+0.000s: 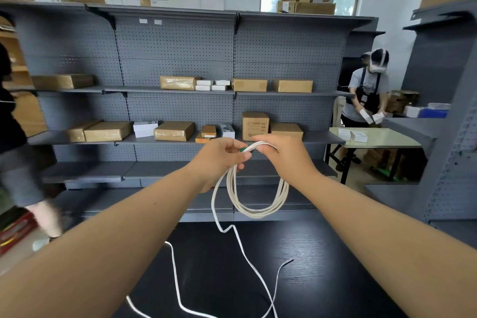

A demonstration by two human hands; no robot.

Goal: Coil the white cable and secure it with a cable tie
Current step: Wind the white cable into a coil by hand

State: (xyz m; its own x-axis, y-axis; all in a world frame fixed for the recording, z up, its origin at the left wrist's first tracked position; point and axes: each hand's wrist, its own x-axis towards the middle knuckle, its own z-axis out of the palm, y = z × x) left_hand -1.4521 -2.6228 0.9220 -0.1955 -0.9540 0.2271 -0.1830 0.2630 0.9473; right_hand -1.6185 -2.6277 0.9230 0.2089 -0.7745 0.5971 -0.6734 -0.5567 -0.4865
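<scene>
Left hand (219,156): fingers pinched on the coil's top, green cable tie (242,150) at the fingertips.
Right hand (282,155): fingers curled over the same bundle, just beside.
Cable (258,208): loops hang free below both hands; the tail runs across the tabletop (322,279) to its near edge.
Room: shelves (180,170) well behind.

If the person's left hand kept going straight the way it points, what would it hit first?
Most likely the right hand, which grips the top of the white cable coil just beyond the left hand. Depth is hard to judge; past it stands the grey shelf.
</scene>
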